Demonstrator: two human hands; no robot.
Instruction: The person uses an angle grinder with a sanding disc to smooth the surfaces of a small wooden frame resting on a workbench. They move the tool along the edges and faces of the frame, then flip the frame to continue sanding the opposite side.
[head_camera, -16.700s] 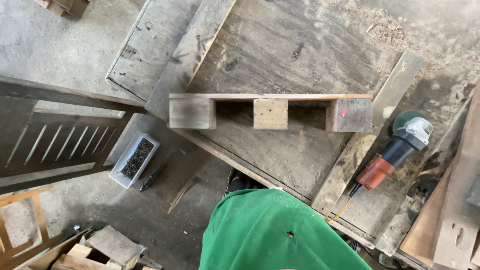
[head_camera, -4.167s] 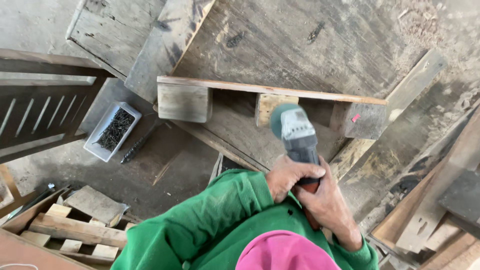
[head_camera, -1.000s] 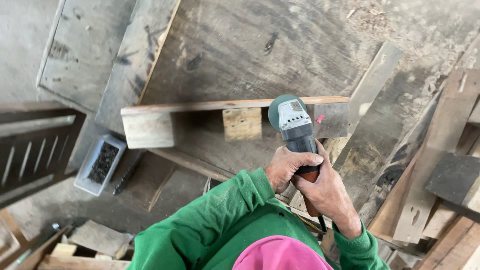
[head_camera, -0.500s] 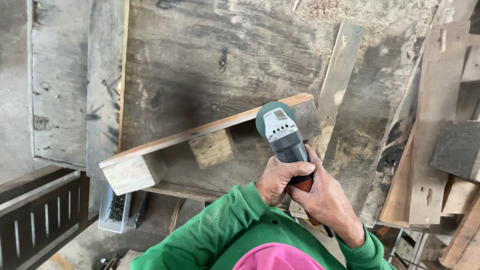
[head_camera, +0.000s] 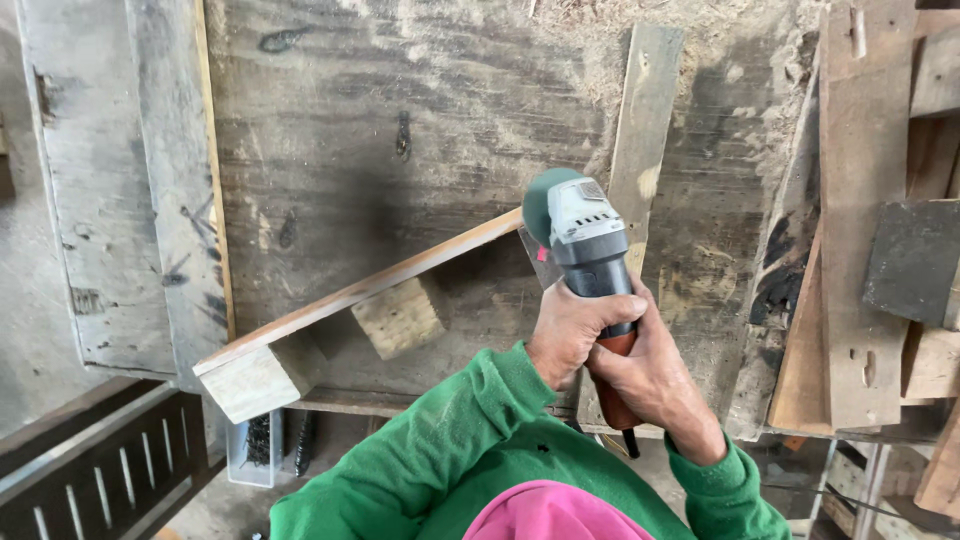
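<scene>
Green-capped grey angle grinder (head_camera: 578, 232) gripped by left hand (head_camera: 566, 330) and right hand (head_camera: 648, 372) both wrapped tight round its body, head against raised end of pallet piece (head_camera: 345, 318), pale rectangular label on grinder top, worn wooden bench (head_camera: 400, 120), clear screw box (head_camera: 255, 445) below, dusty workshop.

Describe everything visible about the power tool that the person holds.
The angle grinder has a grey body with vent slots, a green round guard at its head and a reddish rear handle with a cord below. Both hands hold it: the left hand wraps the body, the right hand the handle. Its head meets the far end of the wooden plank.
</scene>
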